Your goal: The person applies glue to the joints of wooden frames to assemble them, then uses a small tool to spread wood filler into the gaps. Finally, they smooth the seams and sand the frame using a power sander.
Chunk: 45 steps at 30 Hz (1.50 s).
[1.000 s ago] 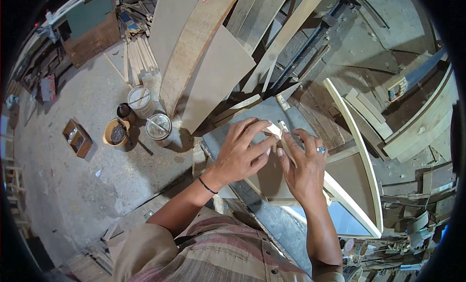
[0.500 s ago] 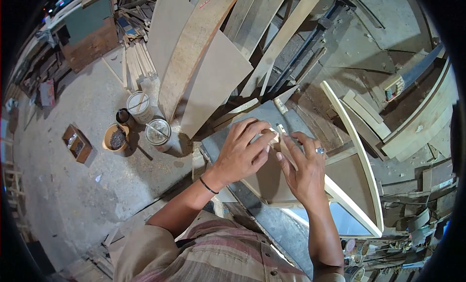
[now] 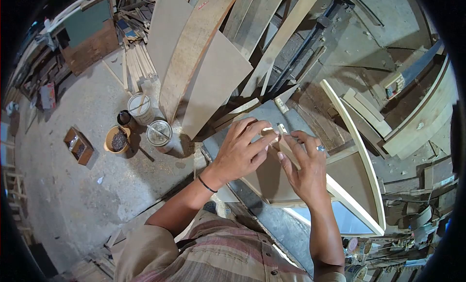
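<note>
My left hand (image 3: pixel 242 148), with a black band at the wrist, has its fingers curled and pinched near a small pale piece of wood (image 3: pixel 267 131). What lies between those fingertips is too small to make out. My right hand (image 3: pixel 307 160), wearing a ring, is closed around a narrow wooden strip (image 3: pixel 282 128), thumb on one side and fingers on the other. Below both hands lies a wooden frame (image 3: pixel 359 146) with a brown panel (image 3: pixel 354 179) and one long curved edge. It rests on a grey bench (image 3: pixel 284 231).
Boards (image 3: pixel 213 83) lean beyond the bench. Two paint cans (image 3: pixel 159 135), an orange bowl (image 3: pixel 118 140) of dark bits and a small wooden box (image 3: pixel 78 145) stand on the floor at left. A handsaw (image 3: pixel 420 63) lies at the upper right.
The fingers of my left hand have shifted slightly at the fingertips beside the strip. My right hand stays almost in place, and the view has moved very little.
</note>
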Tool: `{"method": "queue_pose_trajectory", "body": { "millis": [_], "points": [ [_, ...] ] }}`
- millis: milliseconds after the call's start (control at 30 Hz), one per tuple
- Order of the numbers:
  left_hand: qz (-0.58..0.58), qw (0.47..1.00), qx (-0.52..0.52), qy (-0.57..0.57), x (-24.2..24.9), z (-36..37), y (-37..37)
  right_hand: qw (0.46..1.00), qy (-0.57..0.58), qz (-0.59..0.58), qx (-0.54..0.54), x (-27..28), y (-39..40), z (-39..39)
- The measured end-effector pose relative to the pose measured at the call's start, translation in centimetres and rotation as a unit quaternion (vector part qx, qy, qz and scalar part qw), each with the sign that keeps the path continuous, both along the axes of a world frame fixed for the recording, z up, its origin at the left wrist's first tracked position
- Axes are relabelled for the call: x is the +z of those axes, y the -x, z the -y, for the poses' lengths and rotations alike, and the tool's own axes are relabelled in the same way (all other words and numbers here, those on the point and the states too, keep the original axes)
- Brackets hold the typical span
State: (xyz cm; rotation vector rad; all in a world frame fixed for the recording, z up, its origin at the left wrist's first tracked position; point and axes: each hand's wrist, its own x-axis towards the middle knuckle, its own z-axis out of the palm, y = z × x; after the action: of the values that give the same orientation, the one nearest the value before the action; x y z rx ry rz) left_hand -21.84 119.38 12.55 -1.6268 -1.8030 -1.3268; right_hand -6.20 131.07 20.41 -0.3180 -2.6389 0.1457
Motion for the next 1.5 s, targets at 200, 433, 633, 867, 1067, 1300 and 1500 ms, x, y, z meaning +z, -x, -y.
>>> {"method": "queue_pose_trajectory", "body": {
  "millis": [200,433,633,867,1067,1300,1500],
  "points": [
    [0.045,0.999,-0.008,-0.011,-0.2,0.1,-0.1,0.999,-0.002,0.03,0.023,0.6,0.2,0.0],
    [0.005,1.0,-0.014,0.013,0.3,0.5,-0.2,0.997,0.065,0.032,0.018,1.4,0.0,-0.3],
    [-0.01,0.999,-0.012,0.041,0.9,0.4,-0.1,0.996,0.048,0.072,-0.014,1.0,-0.4,-0.4],
    [0.028,0.999,-0.011,0.029,0.7,0.1,-0.2,0.996,0.028,0.086,-0.001,0.9,0.0,-0.2],
    [0.007,0.999,-0.017,0.047,1.1,0.4,-0.1,0.997,0.069,0.042,-0.008,0.9,-1.0,-0.2],
    [0.029,0.999,-0.028,0.034,0.7,0.1,-0.2,0.998,0.036,0.046,0.002,0.3,-1.2,0.2],
    [0.035,0.999,-0.028,0.029,0.4,0.4,-0.2,0.998,0.022,0.054,-0.002,0.4,-0.7,0.5]
  ]
}}
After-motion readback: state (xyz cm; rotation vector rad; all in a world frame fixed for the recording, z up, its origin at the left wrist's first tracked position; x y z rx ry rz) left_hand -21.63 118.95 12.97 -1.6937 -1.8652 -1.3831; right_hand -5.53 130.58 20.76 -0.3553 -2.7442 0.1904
